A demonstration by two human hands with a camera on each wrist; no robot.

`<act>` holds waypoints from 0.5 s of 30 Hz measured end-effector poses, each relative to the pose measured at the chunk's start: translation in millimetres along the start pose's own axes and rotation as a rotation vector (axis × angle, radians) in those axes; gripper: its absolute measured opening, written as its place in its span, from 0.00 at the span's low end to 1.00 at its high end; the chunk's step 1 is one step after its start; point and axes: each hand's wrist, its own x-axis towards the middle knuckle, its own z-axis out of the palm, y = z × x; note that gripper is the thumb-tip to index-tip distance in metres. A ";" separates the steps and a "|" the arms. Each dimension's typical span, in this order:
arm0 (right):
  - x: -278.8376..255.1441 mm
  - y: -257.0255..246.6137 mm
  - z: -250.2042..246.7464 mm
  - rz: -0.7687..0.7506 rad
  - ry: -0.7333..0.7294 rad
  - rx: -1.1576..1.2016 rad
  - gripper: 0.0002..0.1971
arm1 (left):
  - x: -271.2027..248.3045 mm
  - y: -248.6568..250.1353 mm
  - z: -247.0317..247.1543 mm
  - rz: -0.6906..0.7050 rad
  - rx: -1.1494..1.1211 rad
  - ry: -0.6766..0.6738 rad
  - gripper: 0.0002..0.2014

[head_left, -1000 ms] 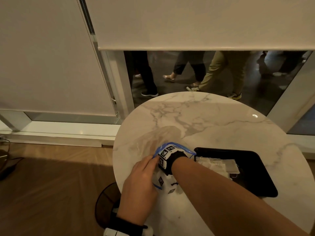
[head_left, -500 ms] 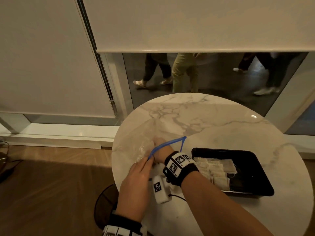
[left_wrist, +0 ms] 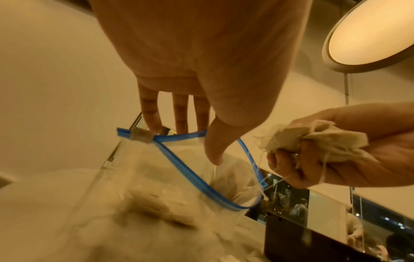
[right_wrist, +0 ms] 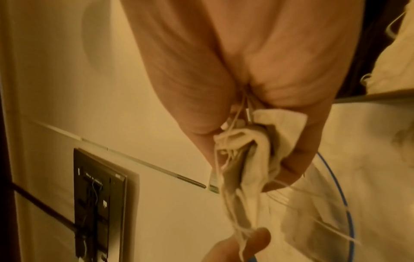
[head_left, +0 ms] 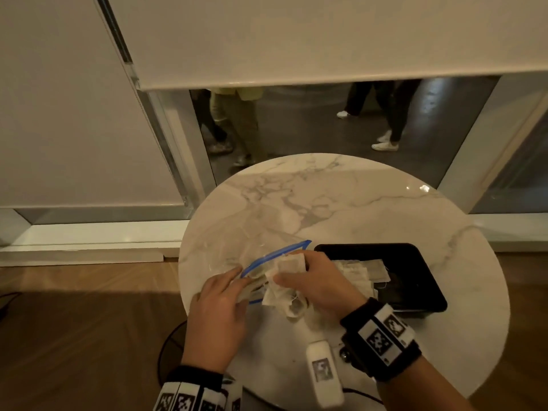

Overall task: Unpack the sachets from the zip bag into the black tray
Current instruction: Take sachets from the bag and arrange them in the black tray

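Near the table's (head_left: pixel 355 209) front-left edge, the left hand (head_left: pixel 218 318) pinches the rim of one open zip bag (left_wrist: pixel 190 170), while the right hand (head_left: pixel 323 287) grips a bunch of sachets (left_wrist: pixel 298 141), count unclear; one black tray (head_left: pixel 415 262) at the right edge holds more sachets

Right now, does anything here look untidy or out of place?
Nothing is spilled or damaged. The sachets in the right hand are crumpled in a bunch, and their strings trail loose over the zip bag rim. Those in the black tray lie in an uneven pile.
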 end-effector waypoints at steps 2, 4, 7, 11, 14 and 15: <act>-11.9 5.9 -9.9 0.022 0.026 0.083 0.06 | -1.3 4.7 0.1 -0.001 0.008 0.011 0.15; -22.0 10.9 -17.3 0.034 0.047 0.148 0.08 | -1.0 11.6 1.3 0.036 -0.049 0.054 0.11; -34.7 11.9 -24.5 0.012 0.026 0.232 0.09 | -0.4 31.9 -2.3 0.039 -0.284 0.077 0.17; -44.2 5.3 -31.2 -0.008 -0.011 0.328 0.07 | -0.7 67.4 -3.7 -0.249 -0.879 -0.041 0.17; -48.3 -0.6 -35.1 -0.005 -0.079 0.465 0.08 | 2.3 93.1 -2.3 -0.479 -1.195 -0.205 0.23; -49.2 -1.5 -35.6 0.002 -0.098 0.497 0.09 | 3.2 100.2 -2.4 -0.555 -1.279 -0.275 0.26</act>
